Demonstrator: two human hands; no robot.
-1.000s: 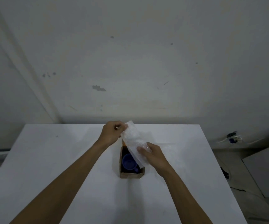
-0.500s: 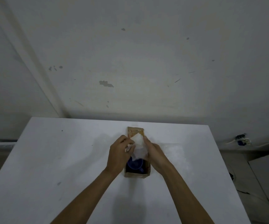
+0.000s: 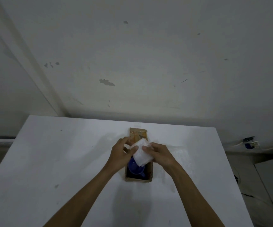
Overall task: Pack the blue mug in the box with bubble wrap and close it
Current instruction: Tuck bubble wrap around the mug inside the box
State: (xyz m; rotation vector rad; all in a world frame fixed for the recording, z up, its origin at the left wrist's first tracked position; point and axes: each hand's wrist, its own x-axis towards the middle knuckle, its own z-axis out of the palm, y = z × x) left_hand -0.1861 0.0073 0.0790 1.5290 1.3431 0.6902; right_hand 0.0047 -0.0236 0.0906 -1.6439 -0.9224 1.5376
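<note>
1. We take the box (image 3: 138,175) as our landmark: it sits open on the white surface (image 3: 50,161), its lid flap (image 3: 138,134) standing up at the far end.
2. The blue mug (image 3: 135,167) lies inside the box, toward its near-left corner, rim up as far as we can tell.
3. The folded bubble wrap (image 3: 142,154) hangs over the box's far half, directly above and slightly beyond the mug; its long axis runs diagonally, from far-left down to near-right.
4. Our left hand (image 3: 122,155) pinches the wrap's left edge with curled fingers; our right hand (image 3: 160,154) clamps its right side, thumb on top. Both grips are closed on the wrap.
5. Both hands are about equally near the mug, the left sitting just over it. We judge the coming move to be a short push straight down into the box.
6. Compared with a second ago, the wrap is folded smaller and lower, and our hands have drawn together over the box.
</note>
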